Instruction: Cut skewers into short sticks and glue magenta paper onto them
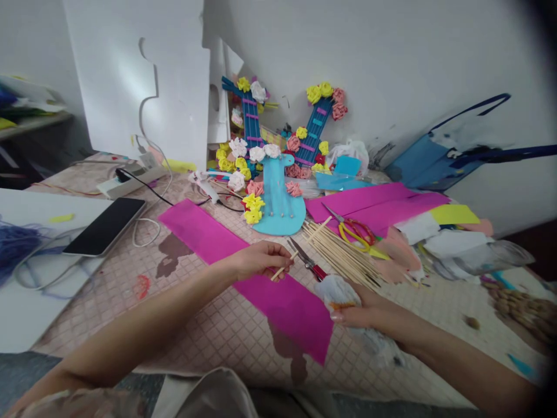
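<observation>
Working over a table [209, 342] covered in pale grid pattern, marked with dark blotches. Gripping a red-handled cutter [310, 265] in the right hand [369, 307], closed around a whitish wrap [337, 287] at the handles. Pinching a short wooden stick [278, 273] in the left hand [261, 258], above a magenta strip [272, 297], with the stick's far end right by the blades; cannot tell whether touching. Passing next to bundled sticks [343, 252], then a light-blue paper guitar [282, 203] trimmed with flowers. Ending at white boards [178, 93] and a pale wall [369, 52].
</observation>
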Demonstrator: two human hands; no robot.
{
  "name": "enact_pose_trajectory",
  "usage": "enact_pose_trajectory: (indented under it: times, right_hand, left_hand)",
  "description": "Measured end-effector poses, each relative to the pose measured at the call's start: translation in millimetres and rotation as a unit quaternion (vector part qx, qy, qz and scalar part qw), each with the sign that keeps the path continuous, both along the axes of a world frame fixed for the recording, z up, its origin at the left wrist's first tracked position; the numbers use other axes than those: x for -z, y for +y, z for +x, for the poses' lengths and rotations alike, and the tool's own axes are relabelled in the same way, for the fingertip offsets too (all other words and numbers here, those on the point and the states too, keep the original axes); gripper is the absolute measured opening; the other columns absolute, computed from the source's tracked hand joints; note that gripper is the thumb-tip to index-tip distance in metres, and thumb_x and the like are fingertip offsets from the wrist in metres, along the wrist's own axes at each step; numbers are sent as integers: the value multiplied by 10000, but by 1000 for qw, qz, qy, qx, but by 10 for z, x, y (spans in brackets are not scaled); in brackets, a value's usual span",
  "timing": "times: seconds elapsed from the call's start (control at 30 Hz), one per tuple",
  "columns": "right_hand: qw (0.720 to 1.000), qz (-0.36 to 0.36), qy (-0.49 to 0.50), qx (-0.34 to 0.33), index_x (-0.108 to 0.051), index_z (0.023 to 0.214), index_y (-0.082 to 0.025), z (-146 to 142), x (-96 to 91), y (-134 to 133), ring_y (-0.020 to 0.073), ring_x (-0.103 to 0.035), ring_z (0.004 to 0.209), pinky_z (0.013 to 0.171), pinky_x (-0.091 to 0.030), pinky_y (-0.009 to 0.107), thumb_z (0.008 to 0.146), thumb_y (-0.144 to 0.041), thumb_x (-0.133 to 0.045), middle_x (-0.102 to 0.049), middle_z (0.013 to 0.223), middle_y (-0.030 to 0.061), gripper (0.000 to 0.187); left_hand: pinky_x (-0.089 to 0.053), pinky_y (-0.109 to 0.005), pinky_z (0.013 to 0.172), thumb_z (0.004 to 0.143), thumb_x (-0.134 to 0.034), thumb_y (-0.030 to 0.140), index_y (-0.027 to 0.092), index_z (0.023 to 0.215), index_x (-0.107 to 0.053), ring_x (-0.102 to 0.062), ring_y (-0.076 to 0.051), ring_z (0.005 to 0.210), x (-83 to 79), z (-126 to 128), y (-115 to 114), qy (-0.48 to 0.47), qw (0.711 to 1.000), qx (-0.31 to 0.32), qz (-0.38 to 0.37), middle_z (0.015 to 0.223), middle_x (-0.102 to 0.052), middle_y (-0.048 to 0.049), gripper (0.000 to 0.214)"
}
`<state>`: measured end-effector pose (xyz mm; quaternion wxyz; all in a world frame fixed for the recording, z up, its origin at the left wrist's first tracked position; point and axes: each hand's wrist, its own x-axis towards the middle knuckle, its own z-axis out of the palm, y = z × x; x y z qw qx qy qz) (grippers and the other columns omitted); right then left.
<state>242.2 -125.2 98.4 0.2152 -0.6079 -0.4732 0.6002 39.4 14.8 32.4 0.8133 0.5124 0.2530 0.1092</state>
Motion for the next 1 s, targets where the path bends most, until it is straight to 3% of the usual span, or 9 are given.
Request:
enact_pose_trajectory:
  times: [0.73, 1.0]
  right_hand:
    - [996, -82, 41, 0, -619, 1074, -229, -50, 8, 29, 291, -608, 1034, 941, -426, 421, 639, -351, -667, -692, 1028, 60, 454]
    - [992, -103, 61, -38, -598, 1041, -199, -2, 65, 100, 209, -606, 901, 813, -446, 309, 622, -241, -697, -673, 944, 11, 432]
  left_hand:
    - [-369, -198, 481, 661, -727, 412, 124, 742, -566, -504, -72, 482, 198, 12, -73, 4, 998, 25, 53, 564, -574, 21, 339]
    - [-376, -206, 483, 663, -725, 394, 125, 746, -569, -500, -78, 482, 264, 47, -85, 2, 998, 11, 70, 571, -577, 19, 323]
